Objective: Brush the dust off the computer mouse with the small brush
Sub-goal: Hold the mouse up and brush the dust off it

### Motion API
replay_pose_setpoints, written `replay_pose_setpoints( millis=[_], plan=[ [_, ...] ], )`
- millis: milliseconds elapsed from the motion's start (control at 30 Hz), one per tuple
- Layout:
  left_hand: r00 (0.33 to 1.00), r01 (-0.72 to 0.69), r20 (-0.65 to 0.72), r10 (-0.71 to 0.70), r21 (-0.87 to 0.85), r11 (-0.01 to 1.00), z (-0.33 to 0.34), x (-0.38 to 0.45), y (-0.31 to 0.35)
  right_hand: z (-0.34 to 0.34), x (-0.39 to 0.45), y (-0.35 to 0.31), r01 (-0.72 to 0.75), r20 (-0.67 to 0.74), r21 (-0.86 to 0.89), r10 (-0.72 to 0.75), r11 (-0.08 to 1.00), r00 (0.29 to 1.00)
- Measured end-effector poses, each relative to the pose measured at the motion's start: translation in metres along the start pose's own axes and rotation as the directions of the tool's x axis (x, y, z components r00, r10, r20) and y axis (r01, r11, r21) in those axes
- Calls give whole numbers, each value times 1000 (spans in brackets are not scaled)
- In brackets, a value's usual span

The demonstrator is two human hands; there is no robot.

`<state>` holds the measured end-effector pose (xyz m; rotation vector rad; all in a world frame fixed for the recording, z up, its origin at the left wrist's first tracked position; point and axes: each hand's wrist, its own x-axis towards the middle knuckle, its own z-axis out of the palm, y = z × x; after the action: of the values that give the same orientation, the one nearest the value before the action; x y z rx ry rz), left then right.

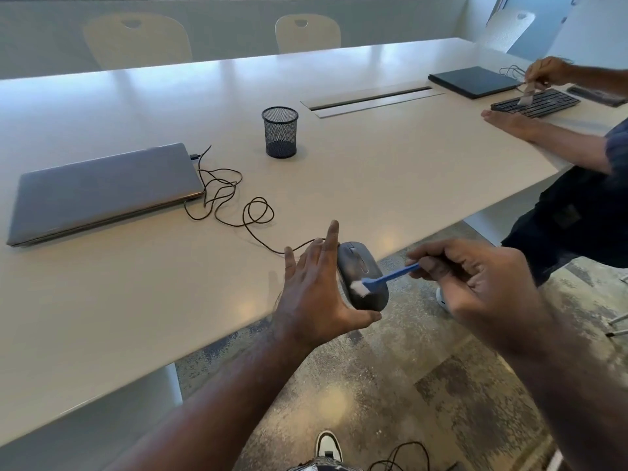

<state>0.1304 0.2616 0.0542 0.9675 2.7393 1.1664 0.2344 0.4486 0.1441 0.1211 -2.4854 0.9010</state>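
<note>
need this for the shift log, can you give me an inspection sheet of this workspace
surface: long white table, glossy, with a cable slot in its middle
job's things: grey mouse held off the table edge; small blue brush, white bristles on the mouse
clutter: closed grey laptop, empty mesh pen cup, closed dark laptop, black keyboard
grippers: left hand cradles the mouse; right hand pinches the brush handle
cables: mouse cable loops loosely to the grey laptop
surroundings: second person's hands at the keyboard; chairs behind the table

glossy white table, wire-mesh cup
</note>
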Motion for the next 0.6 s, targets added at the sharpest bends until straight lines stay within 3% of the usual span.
replay_pose_setpoints(
  millis=[100,333,500,600],
  plan=[
    [999,-17,45,16,23,1000,1,1,2,11,3,-5,52,65,-167,-42,985,997],
    [993,-42,113,38,31,999,0,-2,3,16,22,2,51,-72,-238,-70,970,995],
    [992,-46,121,43,26,999,-3,-2,2,9,18,-4,229,250,-293,-156,928,956],
    [991,-44,132,36,56,997,-3,-4,1,1,18,-8,257,342,-253,-162,933,926]
  ],
)
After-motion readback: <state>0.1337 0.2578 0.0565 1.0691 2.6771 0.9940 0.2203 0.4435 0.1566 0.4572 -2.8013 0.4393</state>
